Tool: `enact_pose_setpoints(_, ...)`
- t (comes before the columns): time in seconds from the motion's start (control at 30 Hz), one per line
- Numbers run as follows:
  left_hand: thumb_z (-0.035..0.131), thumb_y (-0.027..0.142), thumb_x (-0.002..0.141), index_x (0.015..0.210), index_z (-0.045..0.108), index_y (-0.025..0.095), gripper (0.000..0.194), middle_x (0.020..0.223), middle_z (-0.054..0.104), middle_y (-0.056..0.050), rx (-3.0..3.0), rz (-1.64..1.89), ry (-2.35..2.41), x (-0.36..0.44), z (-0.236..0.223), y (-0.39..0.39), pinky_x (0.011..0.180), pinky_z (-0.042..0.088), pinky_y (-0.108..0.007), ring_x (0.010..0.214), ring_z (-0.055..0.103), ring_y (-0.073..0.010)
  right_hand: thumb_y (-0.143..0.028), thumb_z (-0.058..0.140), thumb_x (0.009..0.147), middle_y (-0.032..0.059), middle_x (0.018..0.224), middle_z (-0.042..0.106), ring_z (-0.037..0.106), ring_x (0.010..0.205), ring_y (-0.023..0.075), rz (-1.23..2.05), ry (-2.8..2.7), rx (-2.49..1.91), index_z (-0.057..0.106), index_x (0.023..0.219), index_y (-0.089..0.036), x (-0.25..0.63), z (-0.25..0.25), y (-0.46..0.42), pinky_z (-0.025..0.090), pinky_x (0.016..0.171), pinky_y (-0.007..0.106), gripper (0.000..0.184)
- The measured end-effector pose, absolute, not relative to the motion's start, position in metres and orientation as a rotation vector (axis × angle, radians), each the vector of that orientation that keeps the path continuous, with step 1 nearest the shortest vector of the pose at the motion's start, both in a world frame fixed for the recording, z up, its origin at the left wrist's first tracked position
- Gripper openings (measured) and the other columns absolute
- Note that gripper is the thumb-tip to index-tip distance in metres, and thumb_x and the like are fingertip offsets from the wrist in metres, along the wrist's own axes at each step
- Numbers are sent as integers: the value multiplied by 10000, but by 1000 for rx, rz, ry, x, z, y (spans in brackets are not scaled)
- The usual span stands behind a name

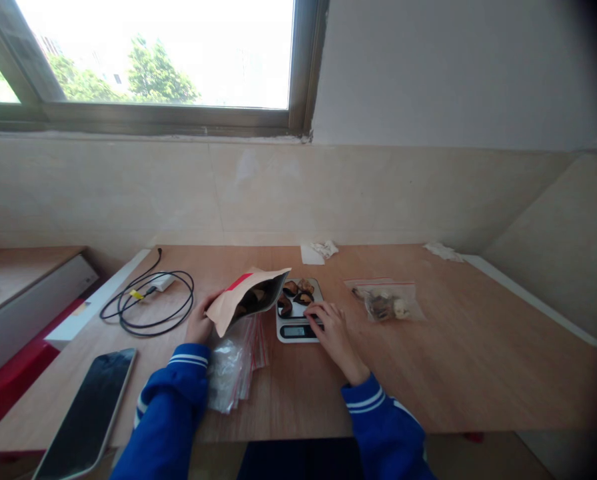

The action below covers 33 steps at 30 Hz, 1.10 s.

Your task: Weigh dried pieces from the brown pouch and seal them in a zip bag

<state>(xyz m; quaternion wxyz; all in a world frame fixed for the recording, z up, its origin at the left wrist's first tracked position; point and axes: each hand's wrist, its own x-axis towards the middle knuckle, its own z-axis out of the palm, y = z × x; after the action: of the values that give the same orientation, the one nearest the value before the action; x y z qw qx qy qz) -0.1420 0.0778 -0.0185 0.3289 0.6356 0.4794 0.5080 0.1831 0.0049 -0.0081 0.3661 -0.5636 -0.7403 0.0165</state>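
Note:
My left hand [201, 321] grips a brown paper pouch [248, 298] with a red strip, tilted with its open mouth toward a small white kitchen scale [298, 319]. Several dark dried pieces [296, 297] lie on the scale's platform, and more show inside the pouch. My right hand [331, 327] rests on the scale's front right edge, fingers curled toward the pieces beside the display; whether they hold anything is hidden. Both arms wear blue sleeves with white stripes.
A stack of clear zip bags with red strips [236, 360] lies under the pouch. A filled zip bag [386, 301] sits right of the scale. A coiled black cable with a white charger [151, 300] and a dark phone [86, 413] lie left. Crumpled tissues [321, 251] lie near the wall.

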Motion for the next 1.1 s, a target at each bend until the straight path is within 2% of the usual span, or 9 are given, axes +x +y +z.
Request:
enact_pose_setpoints(0.33, 614, 242, 644, 1105, 624, 131, 474, 1114, 658, -103, 1658, 1332, 1271, -138, -11, 73, 968, 423, -430, 1077, 575, -293, -185, 445, 902, 61, 980, 624, 555, 947, 210, 108, -1802, -1340, 620, 946, -210, 170, 3, -8, 405, 836, 356, 182)
enact_pose_setpoints(0.6, 590, 261, 632, 1087, 634, 150, 470, 1079, 675, -91, 1663, 1342, 1303, -133, -1, 69, 960, 424, -450, 1058, 578, -302, -87, 434, 850, 50, 884, 620, 578, 852, 182, 292, -1970, -963, 608, 951, -216, 117, 12, -56, 495, 766, 335, 239)
enact_pose_setpoints(0.67, 591, 263, 640, 1092, 628, 147, 468, 1098, 666, -95, 1670, 1344, 1293, -133, -1, 69, 972, 415, -452, 1073, 571, -303, -70, 423, 841, 59, 939, 618, 577, 895, 180, 272, -1996, -861, 588, 1022, -212, 107, 19, -64, 509, 784, 330, 282)
enact_pose_setpoints(0.77, 594, 257, 652, 1104, 616, 141, 467, 1119, 656, -103, 1686, 1342, 1278, -134, -4, 70, 972, 417, -448, 1073, 573, -297, -69, 407, 849, 79, 1080, 599, 554, 1036, 190, 176, -1948, -839, 507, 1186, -212, 96, 35, -69, 495, 889, 362, 379)
enact_pose_setpoints(0.93, 605, 254, 661, 1108, 606, 147, 460, 1120, 654, -102, 1679, 1343, 1270, -135, -9, 71, 968, 425, -450, 1080, 571, -291, -133, 372, 891, 97, 1310, 498, 398, 1271, 224, 109, -1908, -959, 344, 1375, -199, 79, 59, -63, 392, 1042, 452, 489)
enact_pose_setpoints(1.03, 609, 263, 664, 1097, 611, 152, 447, 1110, 658, -97, 1681, 1345, 1261, -137, -11, 73, 962, 431, -440, 1069, 580, -282, -133, 324, 909, 107, 1301, 513, 369, 1286, 233, 142, -1916, -1013, 379, 1360, -166, 68, 67, -58, 382, 1043, 459, 455)
enact_pose_setpoints(1.1, 626, 281, 664, 1083, 617, 152, 438, 1108, 659, -98, 1688, 1346, 1255, -137, -13, 74, 955, 435, -432, 1058, 586, -280, -138, 316, 915, 112, 1182, 588, 458, 1192, 242, 178, -1913, -1075, 484, 1267, -159, 64, 70, -57, 413, 993, 459, 391)
